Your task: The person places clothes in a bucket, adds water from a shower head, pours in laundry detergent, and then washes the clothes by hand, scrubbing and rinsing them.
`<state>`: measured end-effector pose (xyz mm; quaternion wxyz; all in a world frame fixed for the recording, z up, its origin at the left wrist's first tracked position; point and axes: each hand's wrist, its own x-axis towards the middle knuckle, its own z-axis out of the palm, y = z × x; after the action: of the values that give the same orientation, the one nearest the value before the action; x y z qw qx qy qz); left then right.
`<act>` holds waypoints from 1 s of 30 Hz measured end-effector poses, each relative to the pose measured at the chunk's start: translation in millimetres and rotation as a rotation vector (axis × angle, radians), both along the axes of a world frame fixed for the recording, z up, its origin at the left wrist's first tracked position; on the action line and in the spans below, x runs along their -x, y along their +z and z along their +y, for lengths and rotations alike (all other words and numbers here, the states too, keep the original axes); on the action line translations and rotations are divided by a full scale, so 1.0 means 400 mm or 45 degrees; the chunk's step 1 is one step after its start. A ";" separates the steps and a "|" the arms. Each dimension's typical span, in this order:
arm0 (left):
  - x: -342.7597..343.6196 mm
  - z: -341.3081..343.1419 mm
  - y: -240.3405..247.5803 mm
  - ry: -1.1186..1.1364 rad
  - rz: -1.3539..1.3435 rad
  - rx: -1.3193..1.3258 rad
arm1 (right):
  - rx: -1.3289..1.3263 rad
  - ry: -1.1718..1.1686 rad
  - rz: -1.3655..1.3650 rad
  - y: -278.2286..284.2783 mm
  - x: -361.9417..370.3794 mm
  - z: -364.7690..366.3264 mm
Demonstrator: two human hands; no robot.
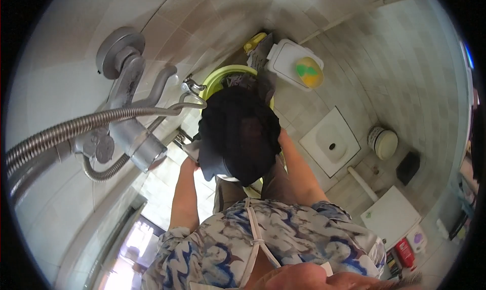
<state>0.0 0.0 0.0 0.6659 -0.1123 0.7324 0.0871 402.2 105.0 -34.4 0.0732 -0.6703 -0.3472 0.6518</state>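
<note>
A bulky piece of black cloth (238,133) hangs in front of me, held up between both hands; a paler panel shows at its lower left. My left hand (190,164) grips its left edge, with the fingers mostly tucked behind the fabric. At the opposite edge, my right hand (283,136) is closed on the cloth, its fingers largely hidden too. Just beyond stands a yellow-green tub (215,79), partly covered by the cloth, with dark grey fabric (240,81) in it and over its right rim.
A shower mixer (129,102) with a metal hose (76,128) juts from the left wall. A white lidded bin (288,62) carries a yellow-green bowl (309,72). On the right are a squat toilet (332,142), a round tub (382,142) and a dark box (408,168).
</note>
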 end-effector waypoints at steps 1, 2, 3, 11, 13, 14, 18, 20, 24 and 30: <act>-0.023 -0.006 -0.057 0.171 -0.042 0.043 | 0.052 -0.052 -0.063 -0.014 -0.034 0.012; 0.075 -0.082 -0.053 0.307 -0.022 -0.039 | 0.114 -0.076 0.014 0.016 0.030 0.024; 0.134 -0.148 -0.044 0.431 -0.036 -0.130 | 0.191 -0.126 0.065 0.046 0.062 0.025; -0.042 -0.174 0.162 0.330 -0.042 -0.353 | 0.517 -0.459 0.249 0.345 0.016 -0.123; -0.094 -0.135 0.209 0.535 0.036 -0.279 | 0.221 -0.247 0.135 0.374 0.040 -0.170; -0.100 -0.136 0.255 0.755 0.161 -0.198 | -0.054 -0.005 0.055 0.400 0.065 -0.191; -0.017 -0.324 0.272 0.661 0.232 -0.135 | -0.389 0.459 -0.025 0.553 0.214 -0.199; 0.028 -0.414 0.293 0.427 0.218 -0.273 | -0.591 0.335 0.028 0.603 0.322 -0.186; 0.103 -0.439 0.393 0.337 0.456 -0.296 | -0.921 0.526 0.073 0.636 0.576 -0.079; 0.337 -0.473 0.520 -0.249 0.604 -0.465 | -0.901 1.357 -0.705 0.672 0.872 -0.222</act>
<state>-134.9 -189.0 207.9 0.4909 0.1036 0.8469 0.1763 53.5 16.4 234.6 -0.1338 -0.4860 -0.8262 0.2516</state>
